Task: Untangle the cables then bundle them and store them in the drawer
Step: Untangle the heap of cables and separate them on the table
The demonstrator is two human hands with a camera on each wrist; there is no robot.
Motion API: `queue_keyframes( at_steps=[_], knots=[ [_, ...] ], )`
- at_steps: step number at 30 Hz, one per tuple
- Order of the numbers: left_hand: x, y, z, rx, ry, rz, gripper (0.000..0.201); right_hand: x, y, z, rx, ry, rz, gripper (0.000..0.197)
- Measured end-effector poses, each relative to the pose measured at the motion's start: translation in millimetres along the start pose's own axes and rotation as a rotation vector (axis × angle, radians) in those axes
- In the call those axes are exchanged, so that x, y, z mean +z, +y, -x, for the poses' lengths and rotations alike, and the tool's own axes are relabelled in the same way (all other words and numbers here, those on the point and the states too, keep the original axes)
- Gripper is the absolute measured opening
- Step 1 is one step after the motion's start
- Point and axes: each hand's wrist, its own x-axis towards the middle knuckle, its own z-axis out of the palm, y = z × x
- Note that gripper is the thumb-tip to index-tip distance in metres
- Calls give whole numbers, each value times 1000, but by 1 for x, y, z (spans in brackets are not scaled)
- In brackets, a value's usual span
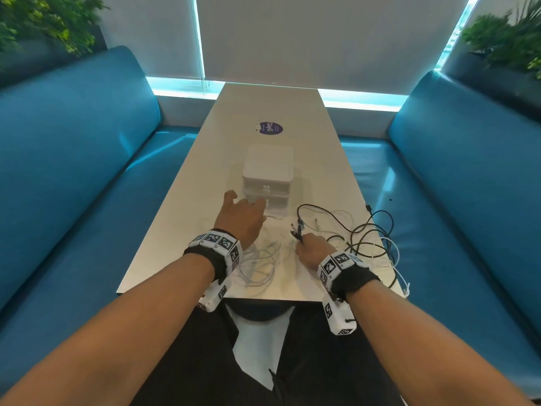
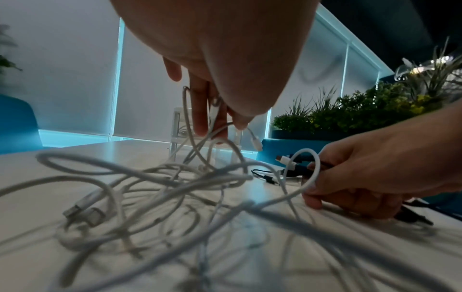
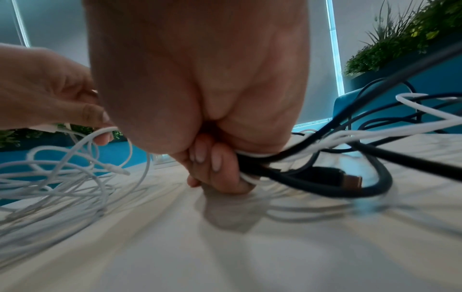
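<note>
A heap of tangled white cables (image 1: 259, 266) (image 2: 150, 187) (image 3: 62, 177) lies on the table's near edge, under my left wrist. My left hand (image 1: 240, 218) (image 2: 220, 126) hovers above it in front of the white drawer unit (image 1: 268, 177) and pinches a white cable strand between thumb and fingers, lifting its loops. To its right, my right hand (image 1: 310, 249) (image 3: 217, 170) rests on the table and grips a bunch of black and white cable ends. The black cables (image 1: 367, 230) (image 3: 375, 156) trail off to the right in loose loops, mixed with white ones.
The long pale table (image 1: 263, 106) carries a purple round sticker (image 1: 270, 128) behind the drawer unit. Blue benches (image 1: 87, 177) flank both sides. Some cable hangs over the table's right edge (image 1: 401, 276). Plants (image 1: 509, 39) stand in the far corners.
</note>
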Motion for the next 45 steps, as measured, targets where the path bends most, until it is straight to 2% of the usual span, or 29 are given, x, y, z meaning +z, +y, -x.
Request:
queue_keyframes(
  at_steps=[5, 8, 11, 15, 18, 22, 24, 26, 28, 31, 36, 41, 45],
  knots=[
    [5, 20, -6, -9, -33, 91, 15, -5, -4, -2, 8, 32, -72, 40],
    [15, 34, -6, -6, -122, 73, 19, -9, -10, -1, -21, 161, -135, 39],
    [21, 42, -3, -18, -100, 121, 17, -15, -12, -4, 10, 251, -288, 38],
    [21, 49, 3, -26, -63, 134, 24, -25, -14, -9, 32, 301, -484, 39],
    [26, 52, 2, -40, -84, 148, 22, -25, -16, -6, 22, 268, -502, 39],
    [32, 55, 6, -2, -110, 168, 19, -18, -20, -4, -36, 144, -530, 44],
    [32, 55, 8, 8, -113, 192, 25, -13, -22, -4, -61, 102, -581, 41],
    [33, 54, 10, 10, -110, 209, 24, -12, -22, -3, -104, 109, -522, 38],
    [34, 53, 10, 19, -128, 195, 20, -14, -19, -2, -154, 152, -360, 35],
    [35, 44, 9, 30, -203, 107, 29, -17, -8, -5, -163, 224, -221, 35],
    [39, 35, 10, 36, -233, 120, 36, -19, 0, -7, -130, 209, -311, 36],
    [45, 36, 10, 7, -216, 149, 35, -22, -2, -8, -176, 123, -396, 22],
    [44, 35, 12, 26, -211, 150, 36, -22, 0, -4, -200, 182, -283, 33]
  ],
)
